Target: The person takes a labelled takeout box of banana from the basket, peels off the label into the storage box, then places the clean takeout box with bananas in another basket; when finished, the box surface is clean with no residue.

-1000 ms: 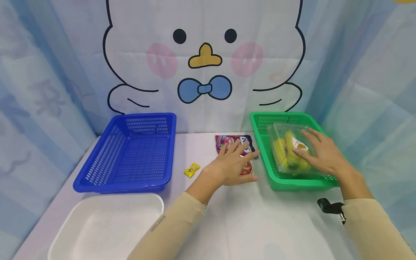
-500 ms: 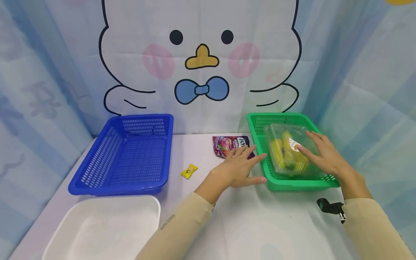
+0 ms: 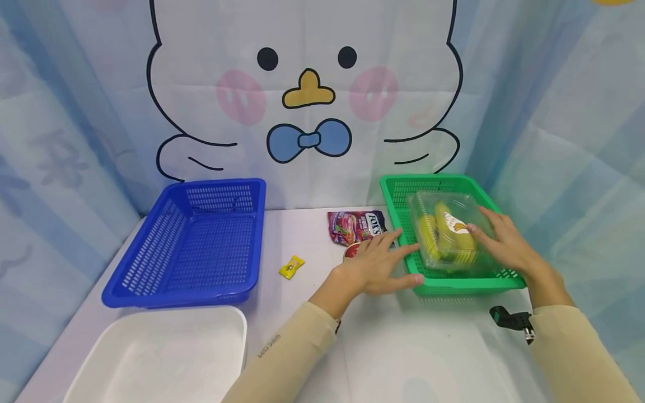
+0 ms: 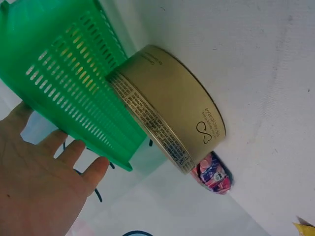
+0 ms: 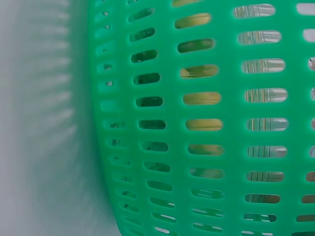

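Note:
A clear plastic box of bananas (image 3: 448, 240) with a white label lies in the green slotted basket (image 3: 466, 282). My right hand (image 3: 511, 249) is over the box's right side, fingers extended, thumb near the label. In the right wrist view the green basket wall (image 5: 167, 110) fills most of the picture, with yellow showing through its slots; that hand is hidden there. My left hand (image 3: 380, 271) spreads its fingers at the basket's left rim, holding nothing. Beside it stands a round gold tin (image 4: 172, 103), its red lid (image 3: 350, 252) partly covered by this hand in the head view.
A purple candy bag (image 3: 355, 226) lies behind the tin. Further left is a small yellow wrapped candy (image 3: 291, 267). A blue slotted basket (image 3: 183, 299) stands at the left, with a white tub (image 3: 237, 322) in front. Curtains surround the white table.
My left hand has moved right, from over the tin to the green basket's left rim. The right hand stays by the banana box, nearly unmoved. The head view has shifted slightly.

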The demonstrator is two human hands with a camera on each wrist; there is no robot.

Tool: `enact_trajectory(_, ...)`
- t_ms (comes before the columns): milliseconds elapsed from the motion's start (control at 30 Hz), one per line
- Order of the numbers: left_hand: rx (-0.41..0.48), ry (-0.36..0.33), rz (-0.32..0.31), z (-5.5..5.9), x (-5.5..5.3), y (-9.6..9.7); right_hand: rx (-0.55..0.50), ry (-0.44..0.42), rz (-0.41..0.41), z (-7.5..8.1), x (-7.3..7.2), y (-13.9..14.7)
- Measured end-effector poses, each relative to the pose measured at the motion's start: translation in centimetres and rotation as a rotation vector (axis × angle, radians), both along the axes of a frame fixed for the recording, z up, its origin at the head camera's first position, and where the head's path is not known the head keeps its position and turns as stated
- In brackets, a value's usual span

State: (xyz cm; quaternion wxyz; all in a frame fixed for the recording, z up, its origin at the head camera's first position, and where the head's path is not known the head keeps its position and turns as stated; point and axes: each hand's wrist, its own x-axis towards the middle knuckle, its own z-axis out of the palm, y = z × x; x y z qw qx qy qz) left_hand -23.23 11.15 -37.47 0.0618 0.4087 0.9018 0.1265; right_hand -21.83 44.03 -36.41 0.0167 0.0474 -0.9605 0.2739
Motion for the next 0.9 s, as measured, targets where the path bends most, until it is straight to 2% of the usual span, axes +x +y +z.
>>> enact_trajectory(267,0.010,0.017,-0.003,0.50,-0.49,-0.04,-0.039,-0.089,0.007,0.35,0.10,0.38)
enact_trajectory(367,0.011,0.016,0.004,0.72,-0.53,-0.24,-0.122,-0.138,0.020,0.18,0.20,0.52)
enact_trajectory(500,0.035,-0.033,0.013,0.47,-0.35,-0.38,-0.233,-0.224,0.037,-0.16,0.26,0.66)
enact_trajectory(633,0.065,-0.055,0.008,0.19,-0.16,-0.40,-0.236,-0.299,0.052,-0.31,0.20,0.72)
enact_trajectory(767,0.066,-0.024,0.002,0.28,-0.28,-0.27,-0.225,-0.299,0.062,-0.17,0.11,0.79)
enact_trajectory(900,0.060,-0.024,-0.014,0.53,-0.33,-0.15,-0.222,-0.277,0.062,-0.01,0.24,0.95)
